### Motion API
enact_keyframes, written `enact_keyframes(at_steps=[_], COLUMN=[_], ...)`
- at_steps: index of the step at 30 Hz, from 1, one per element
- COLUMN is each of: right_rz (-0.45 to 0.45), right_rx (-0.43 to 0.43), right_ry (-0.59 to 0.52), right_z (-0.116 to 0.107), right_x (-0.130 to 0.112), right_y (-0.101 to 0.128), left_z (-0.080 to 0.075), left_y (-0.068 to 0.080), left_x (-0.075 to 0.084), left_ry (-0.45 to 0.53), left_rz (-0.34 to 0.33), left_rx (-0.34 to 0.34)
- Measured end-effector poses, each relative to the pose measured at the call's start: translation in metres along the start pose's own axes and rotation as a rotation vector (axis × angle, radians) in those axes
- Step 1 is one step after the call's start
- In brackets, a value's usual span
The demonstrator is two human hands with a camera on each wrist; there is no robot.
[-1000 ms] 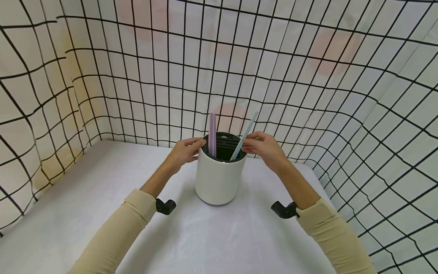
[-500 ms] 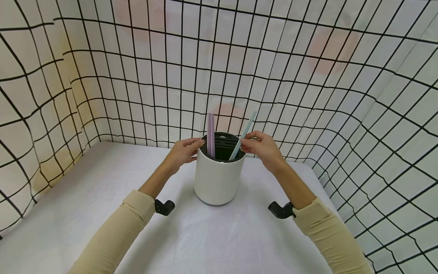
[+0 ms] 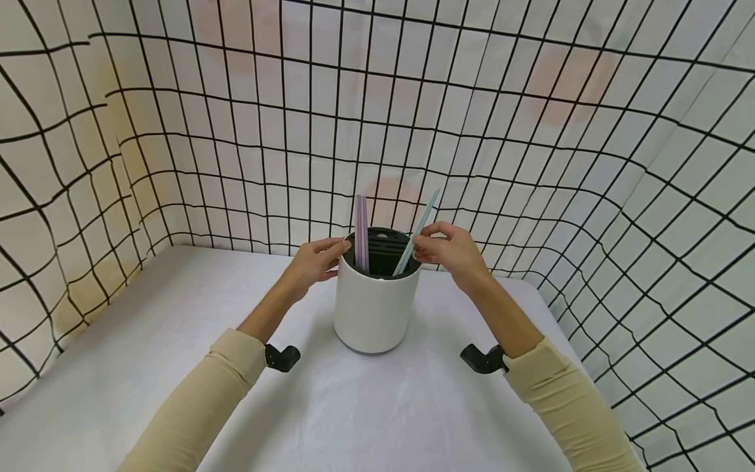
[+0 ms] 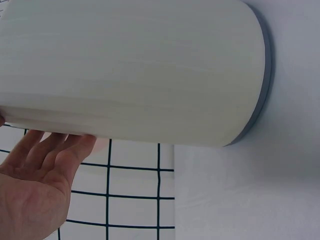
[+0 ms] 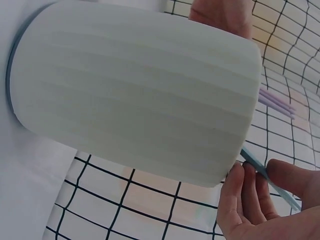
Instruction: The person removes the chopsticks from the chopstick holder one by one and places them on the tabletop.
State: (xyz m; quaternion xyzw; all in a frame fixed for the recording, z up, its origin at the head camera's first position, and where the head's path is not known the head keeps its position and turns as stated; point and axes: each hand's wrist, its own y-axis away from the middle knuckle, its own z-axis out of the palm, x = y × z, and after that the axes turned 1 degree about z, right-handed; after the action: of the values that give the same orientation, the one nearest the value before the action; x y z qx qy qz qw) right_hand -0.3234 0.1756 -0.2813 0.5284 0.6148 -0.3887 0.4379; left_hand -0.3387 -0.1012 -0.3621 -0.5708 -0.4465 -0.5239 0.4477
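A white cylindrical utensil holder (image 3: pixel 374 314) with a dark slotted insert (image 3: pixel 386 244) stands upright on the cloth. My left hand (image 3: pixel 309 267) holds its left rim, thumb at the top edge and fingers along the outer wall, as the left wrist view shows. Light blue chopsticks (image 3: pixel 429 206) lean to the right inside the holder. My right hand (image 3: pixel 457 254) pinches them between thumb and fingers at the right rim. Purple chopsticks (image 3: pixel 361 226) stand nearly upright at the left of the opening. The lower ends of both sets are hidden inside.
White cloth covers the table (image 3: pixel 377 413). A black wire grid (image 3: pixel 295 131) with pale sheeting behind it encloses the back and both sides, close behind the holder. Black wrist mounts (image 3: pixel 283 358) stick out from the beige sleeves (image 3: pixel 206 393).
The head view has shifted slightly, so everything sits a little further left. Both hands keep their hold, and the holder stays standing with the chopsticks in it.
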Motion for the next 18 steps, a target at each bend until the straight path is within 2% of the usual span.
enact_keyframes(at_steps=[5, 14, 18], right_rz=[-0.014, -0.063, -0.073], right_rx=[0.012, 0.040, 0.059], right_ry=[0.029, -0.029, -0.016], right_z=[-0.004, -0.020, -0.029], right_x=[-0.007, -0.025, -0.035], right_y=[0.002, 0.007, 0.010], left_z=[0.000, 0.001, 0.001], left_y=[0.001, 0.002, 0.003], left_x=[0.000, 0.000, 0.001], left_ry=[-0.009, -0.002, -0.002], left_rz=[0.006, 0.005, 0.010], left_rx=[-0.003, 0.001, -0.001])
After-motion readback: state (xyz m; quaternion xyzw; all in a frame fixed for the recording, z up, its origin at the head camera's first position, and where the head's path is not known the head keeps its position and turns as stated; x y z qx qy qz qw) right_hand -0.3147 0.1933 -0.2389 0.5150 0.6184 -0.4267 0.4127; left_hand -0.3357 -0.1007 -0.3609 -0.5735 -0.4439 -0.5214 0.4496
